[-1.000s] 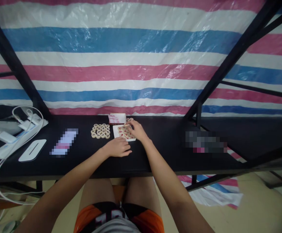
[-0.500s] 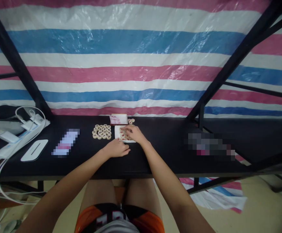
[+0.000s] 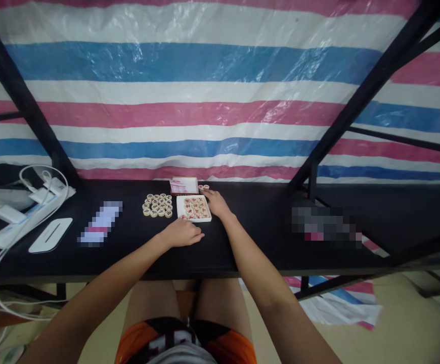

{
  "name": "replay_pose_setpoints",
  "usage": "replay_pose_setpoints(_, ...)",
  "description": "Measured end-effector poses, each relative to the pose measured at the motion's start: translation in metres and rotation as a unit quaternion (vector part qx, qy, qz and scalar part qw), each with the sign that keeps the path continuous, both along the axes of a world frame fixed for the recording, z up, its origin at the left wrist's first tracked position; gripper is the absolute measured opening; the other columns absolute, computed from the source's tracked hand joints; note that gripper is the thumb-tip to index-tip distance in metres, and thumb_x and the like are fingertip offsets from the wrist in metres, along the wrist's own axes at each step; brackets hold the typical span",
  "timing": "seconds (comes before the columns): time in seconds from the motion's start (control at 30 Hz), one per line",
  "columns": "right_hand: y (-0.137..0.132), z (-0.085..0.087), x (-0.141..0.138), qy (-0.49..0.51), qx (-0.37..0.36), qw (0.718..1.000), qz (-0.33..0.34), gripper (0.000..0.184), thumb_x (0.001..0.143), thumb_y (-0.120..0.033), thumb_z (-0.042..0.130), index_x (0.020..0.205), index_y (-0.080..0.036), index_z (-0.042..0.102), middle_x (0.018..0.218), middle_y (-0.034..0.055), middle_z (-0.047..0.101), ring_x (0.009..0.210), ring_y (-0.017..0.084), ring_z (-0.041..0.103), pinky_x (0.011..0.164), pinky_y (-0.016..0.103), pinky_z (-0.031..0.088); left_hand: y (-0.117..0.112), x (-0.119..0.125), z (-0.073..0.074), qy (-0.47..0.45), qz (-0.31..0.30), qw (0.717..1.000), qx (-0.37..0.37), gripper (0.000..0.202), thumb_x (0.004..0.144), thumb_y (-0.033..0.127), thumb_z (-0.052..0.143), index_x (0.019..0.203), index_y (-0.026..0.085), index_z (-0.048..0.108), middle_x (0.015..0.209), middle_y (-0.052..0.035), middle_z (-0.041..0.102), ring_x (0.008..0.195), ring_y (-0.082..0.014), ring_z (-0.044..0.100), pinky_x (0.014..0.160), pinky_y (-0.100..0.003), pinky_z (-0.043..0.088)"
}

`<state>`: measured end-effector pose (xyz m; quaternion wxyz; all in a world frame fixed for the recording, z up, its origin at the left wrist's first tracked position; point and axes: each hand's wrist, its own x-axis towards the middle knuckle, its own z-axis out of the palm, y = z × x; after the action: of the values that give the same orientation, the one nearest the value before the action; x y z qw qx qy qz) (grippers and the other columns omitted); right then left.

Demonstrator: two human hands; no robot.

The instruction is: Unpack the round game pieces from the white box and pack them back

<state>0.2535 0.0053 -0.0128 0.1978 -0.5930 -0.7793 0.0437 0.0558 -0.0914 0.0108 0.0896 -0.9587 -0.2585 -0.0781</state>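
A shallow white box (image 3: 179,206) holds several round wooden Chinese chess pieces (image 3: 195,206) with red characters. At its near left edge, my left hand (image 3: 182,233) has its fingers curled over the rim, thumb pointing right. My right hand (image 3: 217,203) reaches past the box's right side, its fingertips together on a red piece that they mostly cover. Just behind those fingertips lie two more loose red pieces (image 3: 206,187). Left of the box, several black-character pieces (image 3: 158,206) stand grouped in rows on the black table (image 3: 243,253).
Behind the box stands a second small box (image 3: 184,185) with red print. To the left are a blurred-out phone-like item (image 3: 101,222), a white flat device (image 3: 51,235) and a power strip (image 3: 26,217) with cables. A pixelated dark item (image 3: 326,226) lies at right.
My right hand has moved from over the pieces in the white box to the loose red pieces behind it, uncovering the box's contents. My left hand has stayed at the box's near edge.
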Motion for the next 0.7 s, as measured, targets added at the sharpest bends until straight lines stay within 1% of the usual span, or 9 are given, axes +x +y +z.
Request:
replay_pose_setpoints(0.1, -0.004, 0.002, 0.001, -0.011, 0.024, 0.999, -0.043, 0.04, 0.086, -0.014, 0.045, 0.124, -0.019, 0.058, 0.129, 0.0119, 0.053, 0.115, 0.023, 0.049, 0.096, 0.033, 0.039, 0.0, 0.001, -0.001, -0.005, -0.007, 1.0, -0.003, 0.039, 0.095, 0.034, 0.04, 0.071, 0.015, 0.064, 0.065, -0.0069, 0.068, 0.06, -0.0168, 0.064, 0.058, -0.025, 0.041)
replay_pose_setpoints(0.17, -0.007, 0.005, 0.004, -0.01, 0.02, 0.996, -0.085, 0.033, 0.088, -0.018, 0.046, 0.118, -0.018, 0.06, 0.121, 0.0133, 0.056, 0.109, 0.024, 0.052, 0.092, 0.033, 0.042, 0.001, 0.0, -0.001, -0.011, -0.006, 1.0, -0.013, 0.039, 0.095, 0.034, 0.04, 0.069, 0.015, 0.063, 0.063, -0.0066, 0.067, 0.059, -0.0164, 0.064, 0.059, -0.026, 0.042)
replay_pose_setpoints(0.27, -0.011, 0.009, 0.007, -0.011, -0.002, 0.993, -0.117, 0.026, 0.089, -0.021, 0.046, 0.11, -0.018, 0.06, 0.11, 0.0119, 0.06, 0.099, 0.022, 0.056, 0.085, 0.032, 0.043, 0.002, -0.003, 0.002, -0.015, 0.013, 0.999, -0.032, 0.04, 0.094, 0.034, 0.042, 0.065, 0.015, 0.063, 0.06, -0.0055, 0.065, 0.057, -0.016, 0.063, 0.059, -0.026, 0.042)
replay_pose_setpoints(0.37, -0.015, 0.013, 0.009, -0.009, -0.013, 0.989, -0.144, 0.02, 0.09, -0.025, 0.046, 0.102, -0.018, 0.061, 0.102, 0.0106, 0.061, 0.094, 0.021, 0.058, 0.081, 0.031, 0.043, 0.003, -0.006, 0.005, -0.014, 0.04, 0.998, -0.044, 0.041, 0.093, 0.034, 0.044, 0.062, 0.016, 0.063, 0.057, -0.0051, 0.064, 0.056, -0.0163, 0.062, 0.059, -0.026, 0.043)
replay_pose_setpoints(0.47, -0.019, 0.02, 0.007, 0.012, -0.002, 0.988, -0.152, 0.019, 0.088, -0.029, 0.049, 0.098, -0.018, 0.061, 0.097, 0.0093, 0.063, 0.092, 0.022, 0.059, 0.08, 0.032, 0.043, 0.002, -0.005, 0.006, -0.006, 0.042, 0.998, -0.042, 0.042, 0.093, 0.034, 0.043, 0.063, 0.015, 0.066, 0.057, -0.0055, 0.064, 0.056, -0.0165, 0.062, 0.061, -0.027, 0.044)
replay_pose_setpoints(0.53, -0.024, 0.026, -0.002, 0.039, 0.038, 0.992, -0.116, 0.019, 0.088, -0.028, 0.049, 0.099, -0.019, 0.061, 0.098, 0.0084, 0.063, 0.094, 0.021, 0.058, 0.082, 0.031, 0.042, 0.001, -0.003, 0.005, 0.001, 0.037, 0.999, -0.038, 0.042, 0.093, 0.035, 0.042, 0.066, 0.015, 0.068, 0.058, -0.0059, 0.065, 0.056, -0.0162, 0.062, 0.061, -0.027, 0.044)
replay_pose_setpoints(0.57, -0.027, 0.029, -0.009, 0.052, 0.063, 0.993, -0.081, 0.019, 0.088, -0.028, 0.049, 0.101, -0.019, 0.06, 0.101, 0.0083, 0.062, 0.096, 0.021, 0.056, 0.084, 0.03, 0.041, 0.0, -0.002, 0.005, 0.004, 0.038, 0.999, -0.037, 0.042, 0.093, 0.036, 0.042, 0.067, 0.015, 0.068, 0.059, -0.0059, 0.066, 0.056, -0.016, 0.062, 0.06, -0.026, 0.043)
replay_pose_setpoints(0.63, -0.034, 0.033, -0.026, 0.07, 0.094, 0.993, 0.009, 0.019, 0.088, -0.028, 0.051, 0.102, -0.019, 0.061, 0.105, 0.0085, 0.062, 0.101, 0.02, 0.054, 0.089, 0.03, 0.039, 0.0, -0.001, 0.004, 0.007, 0.045, 0.998, -0.041, 0.043, 0.094, 0.037, 0.041, 0.07, 0.016, 0.07, 0.06, -0.006, 0.066, 0.056, -0.0158, 0.062, 0.057, -0.026, 0.042)
replay_pose_setpoints(0.7, -0.04, 0.035, -0.046, 0.073, 0.086, 0.988, 0.106, 0.017, 0.087, -0.026, 0.054, 0.099, -0.019, 0.063, 0.101, 0.0073, 0.064, 0.1, 0.019, 0.054, 0.09, 0.029, 0.038, 0.0, -0.001, 0.003, 0.006, 0.05, 0.998, -0.046, 0.043, 0.093, 0.038, 0.042, 0.071, 0.016, 0.071, 0.061, -0.0062, 0.067, 0.057, -0.0162, 0.062, 0.057, -0.026, 0.042)
